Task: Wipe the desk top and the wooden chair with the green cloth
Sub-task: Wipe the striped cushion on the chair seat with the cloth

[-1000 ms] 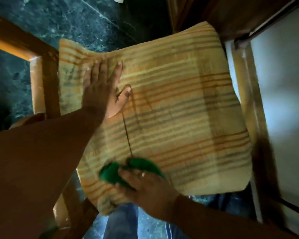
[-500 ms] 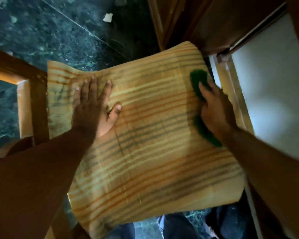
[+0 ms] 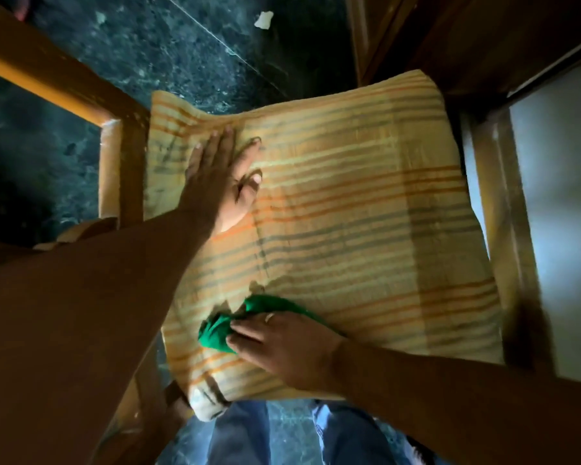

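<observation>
I look straight down on the wooden chair (image 3: 114, 152); its armrest frame shows at the left. A yellow cushion (image 3: 349, 213) with orange and grey stripes covers the seat. My left hand (image 3: 222, 182) lies flat with fingers spread on the cushion's far left part. My right hand (image 3: 282, 344) presses the bunched green cloth (image 3: 222, 330) onto the cushion near its front left corner. The cloth sticks out left of and beyond my fingers. The desk top is not visible.
Dark green marble floor (image 3: 168, 52) lies beyond and left of the chair, with a white scrap (image 3: 263, 20) on it. Dark wooden furniture (image 3: 450, 38) stands at the top right; a white panel (image 3: 564, 213) runs down the right. My blue-trousered legs (image 3: 245, 434) are below.
My right hand has swept the green cloth from the cushion's far right edge back to the front left. One second ago it was also at the front. The left hand stayed put.
</observation>
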Motion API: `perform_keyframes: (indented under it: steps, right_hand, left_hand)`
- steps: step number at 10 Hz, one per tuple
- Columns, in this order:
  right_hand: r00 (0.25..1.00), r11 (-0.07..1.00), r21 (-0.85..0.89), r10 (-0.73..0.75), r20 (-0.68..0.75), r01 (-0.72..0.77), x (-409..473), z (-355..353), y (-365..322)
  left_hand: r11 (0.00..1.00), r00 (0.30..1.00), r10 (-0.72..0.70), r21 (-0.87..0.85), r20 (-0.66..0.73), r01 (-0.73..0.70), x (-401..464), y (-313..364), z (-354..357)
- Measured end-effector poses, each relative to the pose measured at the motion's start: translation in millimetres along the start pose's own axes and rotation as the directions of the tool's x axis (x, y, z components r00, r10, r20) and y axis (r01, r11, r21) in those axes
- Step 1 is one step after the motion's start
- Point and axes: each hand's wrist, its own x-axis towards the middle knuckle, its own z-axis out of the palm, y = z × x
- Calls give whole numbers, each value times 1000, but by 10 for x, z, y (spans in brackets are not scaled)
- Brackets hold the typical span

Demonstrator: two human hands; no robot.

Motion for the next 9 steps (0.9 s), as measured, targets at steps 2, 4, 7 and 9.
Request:
perform_keyframes:
  steps: [2,4,7,9]
  right_hand:
    - [958,995,-67,-54,281,76,-409,-208,-19]
    - [844,763,487,529,-90,-426,-1099,-1036,-434]
    - [575,688,659,683,-450,-303,-1975,-2748,-1438]
    - [680,528,836,669,-299,-152,-2326,-3443,-1687]
  left_hand:
    - [996,954,-91,41,287,83,39,109,-411]
    - [355,714,-205,-629,669,691,-901,1035,-1180]
    - [242,867,110,-859,486,451,-1608,2152,-3347]
    - [510,955,174,-852,239,120,-1787,2618,-4559]
